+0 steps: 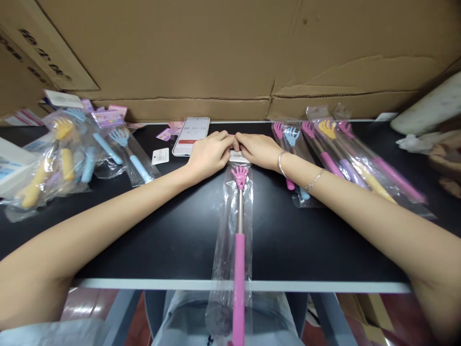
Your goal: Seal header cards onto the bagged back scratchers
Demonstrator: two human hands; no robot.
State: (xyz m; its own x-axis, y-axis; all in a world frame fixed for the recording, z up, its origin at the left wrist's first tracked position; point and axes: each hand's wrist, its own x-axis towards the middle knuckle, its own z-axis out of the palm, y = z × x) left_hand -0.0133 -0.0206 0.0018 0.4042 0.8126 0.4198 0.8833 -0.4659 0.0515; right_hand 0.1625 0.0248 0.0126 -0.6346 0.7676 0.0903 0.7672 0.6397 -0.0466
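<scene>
A pink back scratcher (239,269) with a hand-shaped head and metal shaft lies in a clear plastic bag (220,250), its handle reaching past the table's front edge. My left hand (212,153) and my right hand (257,150) meet at the far end of this bag. Their fingers are closed on its top, where a white card (238,156) shows between them. The fingertips partly hide one another and the card's upper edge. A bracelet and a bangle circle my right wrist.
Bagged back scratchers lie at the left (66,163) and right (334,166). A phone (192,134) showing a timer and a small white label (160,156) are near my left hand. Cardboard (216,53) walls the black table (173,230) at the back.
</scene>
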